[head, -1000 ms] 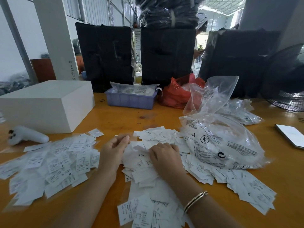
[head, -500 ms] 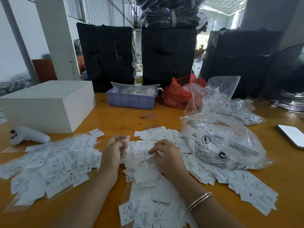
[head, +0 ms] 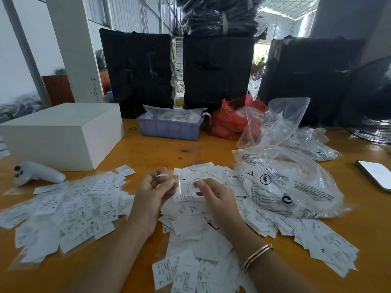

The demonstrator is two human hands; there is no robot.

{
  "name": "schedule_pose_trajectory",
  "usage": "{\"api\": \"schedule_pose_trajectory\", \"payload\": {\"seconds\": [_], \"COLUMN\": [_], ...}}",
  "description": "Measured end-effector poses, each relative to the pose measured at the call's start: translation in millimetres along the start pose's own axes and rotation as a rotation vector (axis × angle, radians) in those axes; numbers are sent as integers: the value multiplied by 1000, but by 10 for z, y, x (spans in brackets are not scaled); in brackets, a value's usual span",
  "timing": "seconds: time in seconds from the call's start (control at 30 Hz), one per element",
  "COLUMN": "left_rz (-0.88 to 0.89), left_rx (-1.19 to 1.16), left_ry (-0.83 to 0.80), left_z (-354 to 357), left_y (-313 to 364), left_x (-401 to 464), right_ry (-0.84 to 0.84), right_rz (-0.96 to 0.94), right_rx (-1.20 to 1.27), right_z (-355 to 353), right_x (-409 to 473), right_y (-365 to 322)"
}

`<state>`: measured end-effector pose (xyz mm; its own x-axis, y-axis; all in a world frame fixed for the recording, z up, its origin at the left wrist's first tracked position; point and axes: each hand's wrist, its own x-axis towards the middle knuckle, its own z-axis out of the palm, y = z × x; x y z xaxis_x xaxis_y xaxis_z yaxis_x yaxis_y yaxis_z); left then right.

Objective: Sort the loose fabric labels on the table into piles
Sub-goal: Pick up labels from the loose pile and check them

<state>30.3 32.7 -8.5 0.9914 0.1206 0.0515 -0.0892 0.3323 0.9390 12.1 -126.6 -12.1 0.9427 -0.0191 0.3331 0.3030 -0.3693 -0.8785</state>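
Observation:
White printed fabric labels lie in heaps on the orange table. A spread pile is on the left, a loose heap sits in the middle under my hands, more labels trail to the right, and several lie near the front edge. My left hand is raised over the middle heap, and its curled fingers pinch one small label. My right hand, with a bracelet on its wrist, pinches a small bunch of labels just above the heap.
A white box and a white controller stand at the left. A blue tray and a red bag are behind. Clear plastic bags sit on the right, with a phone, a fan and black wrapped bundles beyond.
Both hands have lifted off the middle heap. The left hand curled and picked up one label, and the right hand raised a few labels toward it.

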Motion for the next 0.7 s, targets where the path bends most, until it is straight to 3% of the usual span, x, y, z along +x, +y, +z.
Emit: {"api": "schedule_pose_trajectory", "payload": {"seconds": [0.1,0.2,0.37,0.53,0.7], "left_rz": [-3,0,8,-131,-112], "left_rx": [-64,-126,107,124,165], "left_ry": [-101,-162,-110,-203,-187], "left_z": [22,31,32,46,40], "left_y": [8,20,-29,-33,-40], "left_x": [-29,-48,-37,-39,-34], "right_ry": [-33,-31,-19,108,86], "right_rz": [11,79,92,91,35], "right_rx": [-104,34,243,322,231], "right_z": [31,15,-29,-60,-38], "right_x": [24,39,70,76,60], "right_y": [36,49,12,34,29]}}
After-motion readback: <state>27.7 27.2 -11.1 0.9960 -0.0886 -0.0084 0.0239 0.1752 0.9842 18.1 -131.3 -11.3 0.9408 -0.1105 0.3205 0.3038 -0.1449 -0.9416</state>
